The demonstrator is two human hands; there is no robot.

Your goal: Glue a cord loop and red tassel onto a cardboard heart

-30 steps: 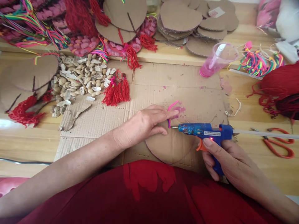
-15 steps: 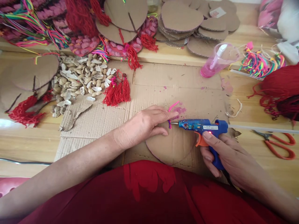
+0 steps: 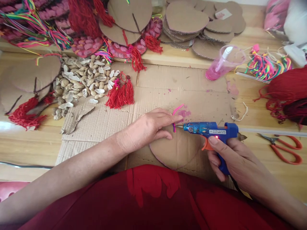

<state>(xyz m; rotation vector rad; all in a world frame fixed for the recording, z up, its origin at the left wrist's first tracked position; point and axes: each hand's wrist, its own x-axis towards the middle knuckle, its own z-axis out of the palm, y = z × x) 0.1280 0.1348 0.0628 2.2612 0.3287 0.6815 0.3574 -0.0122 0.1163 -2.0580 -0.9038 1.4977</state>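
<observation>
My right hand [image 3: 233, 156] grips a blue hot glue gun [image 3: 206, 128] by its handle, fingers near the orange trigger [image 3: 206, 143]. A red light glows on its body. The metal nozzle points left and reaches a short pink and purple cord [image 3: 177, 109]. That cord lies on a round cardboard disc [image 3: 177, 150]. My left hand [image 3: 153, 125] lies over the disc's upper left part, fingers stretched out and thumb apart. Its index finger crosses over the cord and hides part of it. A clear glue stick [image 3: 268, 131] sticks out of the gun's back.
A cardboard sheet [image 3: 153, 78] covers the work surface. Peanut shells [image 3: 81, 80] and red tassels [image 3: 121, 94] lie left. Stacked cardboard discs [image 3: 187, 17] stand behind. A cup of pink liquid [image 3: 217, 68] leans at upper right. Orange-handled scissors [image 3: 285, 150] and red yarn [image 3: 287, 84] lie right.
The body of the glue gun has shifted slightly right and turned a little, with my right hand. Its nozzle stays by the cord. My left hand has not visibly moved.
</observation>
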